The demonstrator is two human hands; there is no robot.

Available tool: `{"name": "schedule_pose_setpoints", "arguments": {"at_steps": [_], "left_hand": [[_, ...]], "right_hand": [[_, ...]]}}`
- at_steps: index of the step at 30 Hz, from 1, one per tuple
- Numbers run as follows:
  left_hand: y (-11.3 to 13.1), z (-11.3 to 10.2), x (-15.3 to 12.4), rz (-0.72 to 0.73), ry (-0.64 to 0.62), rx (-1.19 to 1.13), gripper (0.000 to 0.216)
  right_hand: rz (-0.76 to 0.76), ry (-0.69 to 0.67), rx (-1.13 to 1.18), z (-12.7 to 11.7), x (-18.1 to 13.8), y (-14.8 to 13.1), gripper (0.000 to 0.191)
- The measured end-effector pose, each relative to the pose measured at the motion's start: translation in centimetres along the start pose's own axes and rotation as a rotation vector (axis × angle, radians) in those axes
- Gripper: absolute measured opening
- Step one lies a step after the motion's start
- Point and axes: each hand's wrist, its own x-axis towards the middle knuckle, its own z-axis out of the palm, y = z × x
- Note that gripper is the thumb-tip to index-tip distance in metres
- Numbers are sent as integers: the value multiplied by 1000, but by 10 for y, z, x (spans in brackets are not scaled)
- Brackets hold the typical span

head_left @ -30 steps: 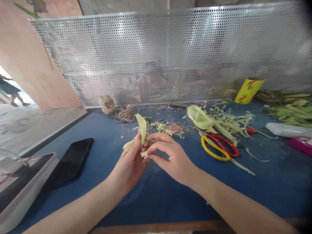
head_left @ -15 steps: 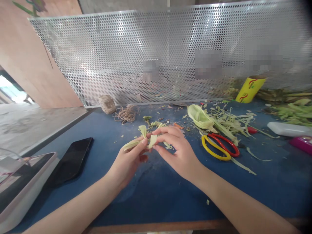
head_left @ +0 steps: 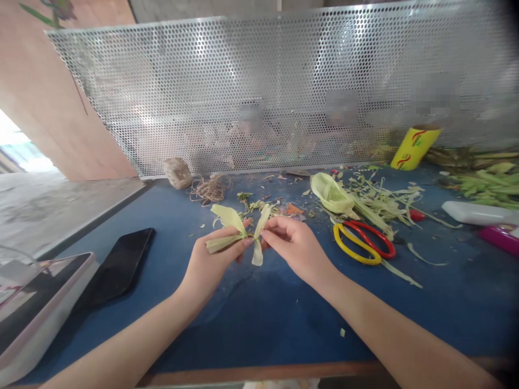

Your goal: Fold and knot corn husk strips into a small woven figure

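Both my hands meet above the middle of the blue table (head_left: 263,324). My left hand (head_left: 211,262) pinches pale green leaf strips (head_left: 227,224) between thumb and fingers, with their ends fanning out to the left and upward. My right hand (head_left: 294,246) pinches another strip of the same leaf bundle (head_left: 259,237), which crosses the others and hangs down below the fingertips. The two pinches touch at the crossing point.
Red and yellow scissors (head_left: 363,240) lie right of my hands beside a heap of leaf trimmings (head_left: 365,200). A black phone (head_left: 117,267) and a white device (head_left: 32,308) sit at the left. A perforated metal screen (head_left: 263,92) closes the back; a yellow roll (head_left: 413,148) and twine (head_left: 208,189) lie near it.
The strips have been turned and crossed into a spread, bow-like shape. Both hands have shifted slightly up and apart, and one strip end now hangs down below my right fingertips.
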Motion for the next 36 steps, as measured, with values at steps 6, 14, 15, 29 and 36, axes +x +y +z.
{"name": "schedule_pose_setpoints", "arguments": {"at_steps": [6, 14, 15, 29, 36], "left_hand": [[-5, 2, 2, -199, -84, -353, 16], [0, -2, 3, -438, -230, -576, 11], [0, -2, 3, -441, -240, -569, 8], [-1, 0, -4, -163, -322, -80, 4], [-1, -1, -1, -89, -200, -120, 14]], "right_hand": [[-36, 57, -220, -1, 0, 6, 11], [-839, -109, -946, -21, -5, -5, 22], [-846, -118, -933, -22, -4, -5, 21], [-717, -245, -777, -24, 1, -1, 18], [-516, 29, -817, -18, 0, -2, 12]]}}
